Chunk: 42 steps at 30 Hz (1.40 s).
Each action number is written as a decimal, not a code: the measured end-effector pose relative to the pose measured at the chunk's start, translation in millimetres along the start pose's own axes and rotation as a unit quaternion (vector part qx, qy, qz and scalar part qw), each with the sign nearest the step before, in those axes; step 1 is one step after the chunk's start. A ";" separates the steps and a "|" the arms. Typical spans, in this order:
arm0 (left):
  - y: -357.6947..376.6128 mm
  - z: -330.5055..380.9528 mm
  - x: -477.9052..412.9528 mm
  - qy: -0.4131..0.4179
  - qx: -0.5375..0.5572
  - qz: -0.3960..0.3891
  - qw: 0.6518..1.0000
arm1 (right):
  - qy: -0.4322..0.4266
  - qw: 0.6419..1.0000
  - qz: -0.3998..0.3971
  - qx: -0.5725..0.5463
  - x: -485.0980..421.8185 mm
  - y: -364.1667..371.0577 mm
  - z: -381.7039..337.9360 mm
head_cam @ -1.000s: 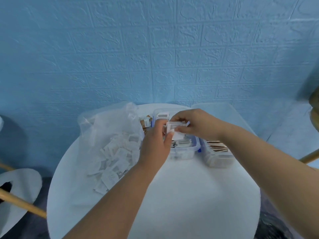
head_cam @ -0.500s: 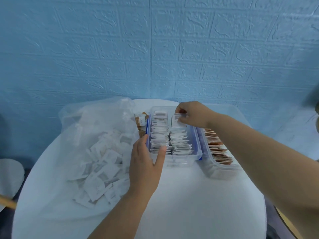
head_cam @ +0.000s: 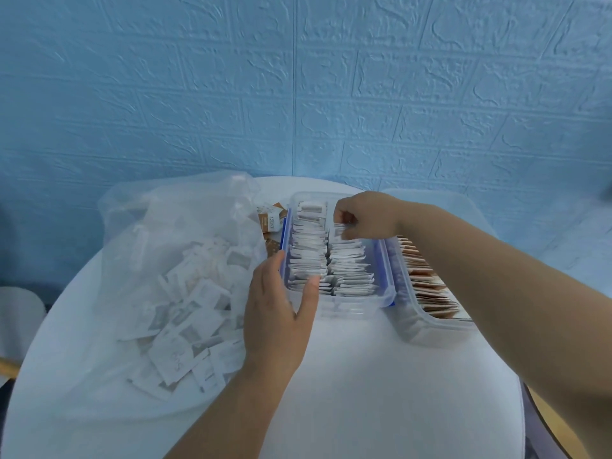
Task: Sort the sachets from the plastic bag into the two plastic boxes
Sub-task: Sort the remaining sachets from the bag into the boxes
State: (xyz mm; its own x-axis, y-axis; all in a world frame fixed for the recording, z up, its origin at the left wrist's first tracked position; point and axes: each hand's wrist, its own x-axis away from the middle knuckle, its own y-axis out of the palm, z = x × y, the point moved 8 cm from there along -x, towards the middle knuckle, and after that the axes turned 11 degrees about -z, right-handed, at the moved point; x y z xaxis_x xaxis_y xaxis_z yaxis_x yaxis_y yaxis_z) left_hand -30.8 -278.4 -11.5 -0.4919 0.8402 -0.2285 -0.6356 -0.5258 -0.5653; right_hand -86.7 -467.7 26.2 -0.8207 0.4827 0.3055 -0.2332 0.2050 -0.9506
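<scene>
A clear plastic bag (head_cam: 159,246) full of loose white sachets (head_cam: 192,329) lies on the left of the round white table (head_cam: 381,376). Beside it stands a clear box with blue clips (head_cam: 385,294), holding two rows of white sachets. A second clear box (head_cam: 427,329) to its right holds brown sachets. My right hand (head_cam: 367,215) pinches a white sachet (head_cam: 341,231) over the far end of the right row. My left hand (head_cam: 281,306) rests with straight fingers against the box's near left corner, thumb on the front sachets.
A few brown sachets (head_cam: 271,220) lie on the table between the bag and the white-sachet box. A blue textured wall rises just behind the table. A clear lid (head_cam: 440,200) lies behind the boxes at the right.
My right hand has lowered the white sachet toward the far end of the right row. My left hand has stayed at the box's near left corner. The view has moved closer.
</scene>
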 end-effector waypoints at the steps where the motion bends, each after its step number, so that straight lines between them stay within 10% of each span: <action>1: -0.1 -0.5 0.0 0.000 -0.001 0.002 1.000 | -0.004 1.000 -0.012 -0.009 -0.4 0.8 0.1; 16: 1.4 -1.5 -2.1 -0.002 -0.015 -0.004 1.000 | 0.001 0.989 -0.059 -0.133 4.1 4.2 4.1; 26: -62.0 -1.0 43.7 0.063 0.069 0.002 0.996 | -0.107 0.956 0.121 -0.246 70.0 -25.6 -73.8; 33: -113.4 -57.5 91.8 0.020 -0.147 0.016 0.989 | -0.242 0.944 0.044 -0.222 101.3 44.2 -192.7; 42: -113.4 -77.5 71.5 -0.013 -0.192 -0.038 0.981 | -0.142 0.975 0.093 -0.146 68.5 87.8 -200.5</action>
State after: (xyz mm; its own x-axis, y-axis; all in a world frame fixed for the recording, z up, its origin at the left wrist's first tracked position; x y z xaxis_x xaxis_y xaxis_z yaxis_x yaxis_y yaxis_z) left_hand 52.3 -148.4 -25.2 -0.4698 0.8685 -0.1581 -0.4018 -0.3698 -0.8377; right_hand -58.9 -245.9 -25.2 -0.9554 0.2887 0.0618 0.0581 0.3889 -0.9195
